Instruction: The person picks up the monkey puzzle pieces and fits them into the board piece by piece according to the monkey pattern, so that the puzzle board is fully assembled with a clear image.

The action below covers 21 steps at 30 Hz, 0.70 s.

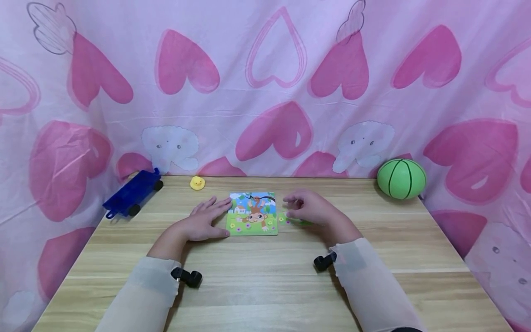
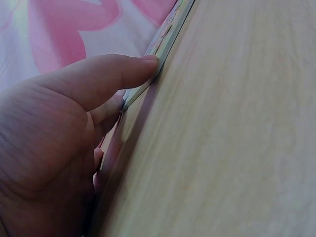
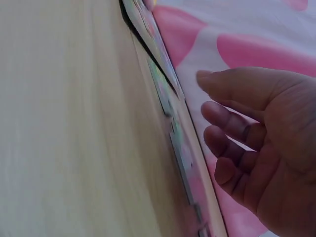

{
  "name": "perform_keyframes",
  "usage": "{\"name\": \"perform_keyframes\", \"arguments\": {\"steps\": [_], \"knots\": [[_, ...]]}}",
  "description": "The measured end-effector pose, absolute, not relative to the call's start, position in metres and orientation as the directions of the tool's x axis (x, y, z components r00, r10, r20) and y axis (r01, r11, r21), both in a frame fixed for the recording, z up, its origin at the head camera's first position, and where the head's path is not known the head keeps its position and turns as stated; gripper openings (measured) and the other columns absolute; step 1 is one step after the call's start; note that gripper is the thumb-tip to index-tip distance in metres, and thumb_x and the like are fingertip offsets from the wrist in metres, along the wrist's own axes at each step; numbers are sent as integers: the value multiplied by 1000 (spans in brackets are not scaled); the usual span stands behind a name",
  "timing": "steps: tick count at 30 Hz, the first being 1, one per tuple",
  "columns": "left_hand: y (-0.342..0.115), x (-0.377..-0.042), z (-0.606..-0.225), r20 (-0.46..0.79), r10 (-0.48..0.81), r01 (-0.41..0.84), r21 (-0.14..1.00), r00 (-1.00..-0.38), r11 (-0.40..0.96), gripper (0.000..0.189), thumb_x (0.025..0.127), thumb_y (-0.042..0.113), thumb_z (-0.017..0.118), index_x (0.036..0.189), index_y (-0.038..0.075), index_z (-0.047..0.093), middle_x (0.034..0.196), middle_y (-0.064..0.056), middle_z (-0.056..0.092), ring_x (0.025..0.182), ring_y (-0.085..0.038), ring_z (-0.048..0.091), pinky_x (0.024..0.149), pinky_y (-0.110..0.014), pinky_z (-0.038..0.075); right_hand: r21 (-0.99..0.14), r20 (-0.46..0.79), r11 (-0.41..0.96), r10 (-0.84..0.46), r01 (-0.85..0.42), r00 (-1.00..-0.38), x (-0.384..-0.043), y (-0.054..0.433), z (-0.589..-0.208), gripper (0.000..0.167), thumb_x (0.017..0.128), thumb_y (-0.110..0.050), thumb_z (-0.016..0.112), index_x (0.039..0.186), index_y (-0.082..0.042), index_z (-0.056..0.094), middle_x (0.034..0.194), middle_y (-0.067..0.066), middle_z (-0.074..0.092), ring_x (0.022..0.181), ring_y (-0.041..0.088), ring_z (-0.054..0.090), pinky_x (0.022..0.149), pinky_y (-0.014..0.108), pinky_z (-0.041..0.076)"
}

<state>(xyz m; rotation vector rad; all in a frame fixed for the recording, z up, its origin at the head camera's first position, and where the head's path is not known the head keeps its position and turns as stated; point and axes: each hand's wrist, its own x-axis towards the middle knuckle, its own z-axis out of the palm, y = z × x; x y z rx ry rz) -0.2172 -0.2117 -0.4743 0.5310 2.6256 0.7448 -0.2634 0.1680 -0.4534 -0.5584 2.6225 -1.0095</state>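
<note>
A jigsaw puzzle board (image 1: 253, 214) with a monkey hanging from a branch lies on the table between the hands. My left hand (image 1: 203, 221) spreads along its left side, fingertips at the upper edge and thumb by the lower corner. In the left wrist view, the thumb (image 2: 133, 69) touches the board's rim. Above loose puzzle pieces (image 3: 185, 168), just right of the board, hovers my right hand (image 1: 311, 207) with fingers loosely bent and nothing between them. A green flowered piece (image 1: 284, 216) shows beside the board; the right hand partly hides the others.
On the wooden table (image 1: 257, 286), a blue toy wagon (image 1: 134, 193) stands at the back left, with a yellow rubber duck (image 1: 197, 183) to its right. A green ball (image 1: 401, 179) sits at the back right corner. Behind hangs a pink heart-patterned curtain (image 1: 232, 115).
</note>
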Motion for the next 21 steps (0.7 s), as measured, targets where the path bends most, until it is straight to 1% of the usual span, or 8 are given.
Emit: {"name": "perform_keyframes", "arguments": {"steps": [3,7,11,14,17,21], "knots": [[-211,-217,-474,-238,443,251,559,-864,790,96,93,57,75,172,33,25,182,10,15,170,-38,-5,135,-67,-6,-686,-126,680,-459,-257,-879,-264,174,-457,47,91,-19,86,136,-17,74,114,0,72,99,21,61,85,33,58],[-210,-217,-473,-242,442,247,562,-864,789,95,94,57,74,172,33,25,182,9,15,170,-38,-5,135,-68,-7,-673,-158,692,-479,-261,-864,-265,177,-460,48,88,-24,89,134,-19,75,117,0,71,101,21,58,89,33,55],[-211,-217,-474,-239,440,249,557,-865,792,94,95,56,73,172,33,25,182,10,14,170,-38,-5,135,-67,-7,-655,-190,709,-488,-260,-852,-266,179,-464,53,88,-29,90,138,-23,73,118,-2,68,104,21,56,92,34,53],[-211,-218,-474,-236,441,254,552,-866,794,92,96,55,73,172,33,25,182,9,14,170,-39,-5,134,-68,-7,-639,-203,720,-498,-272,-843,-267,179,-464,55,89,-31,89,141,-26,71,116,-1,65,104,22,54,89,34,52],[-211,-219,-474,-237,444,257,550,-864,794,88,98,53,70,172,32,25,182,9,15,170,-38,-5,135,-67,-6,-624,-209,728,-506,-284,-837,-268,178,-465,54,90,-30,88,141,-27,71,115,0,63,104,22,53,87,34,51],[-211,-219,-474,-243,443,249,558,-863,792,84,101,51,67,172,32,25,182,8,15,170,-38,-6,135,-67,-6,-611,-217,740,-498,-281,-840,-268,177,-465,51,90,-30,88,139,-28,73,116,-2,63,105,22,53,88,33,51]]}}
